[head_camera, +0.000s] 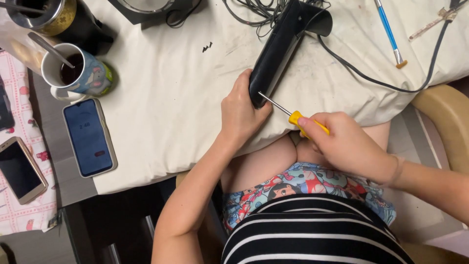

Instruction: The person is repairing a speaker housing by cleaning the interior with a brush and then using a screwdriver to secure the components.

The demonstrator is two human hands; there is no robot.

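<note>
Head view looks straight down on a table draped in a creased, stained off-white cloth [185,98], soft enough to sag over the near edge. On it lies a black hair dryer [281,44], smooth and matte, with a long flattened handle and a rounded barrel at the far end; its long axis runs diagonally, the handle's butt pointing toward the person and to the left, the barrel pointing away and to the right. A thin black cord [381,83] trails off to the right across the cloth. Left hand [240,113] is wrapped around the near end of the handle, fingers closed on it, pinning it to the cloth. Right hand [349,144] is clenched on the yellow plastic grip of a screwdriver [293,113]; its slim, shiny metal shaft points up and to the left, the tip meeting the handle's butt right beside the left hand's fingers. The 2 hands sit near each other but do not touch. Off to the left stand a glossy ceramic mug [80,73] of dark liquid with a spoon in it and 2 flat rectangular phones [89,137]. At the far right lies a blue-handled brush [389,32].
</note>
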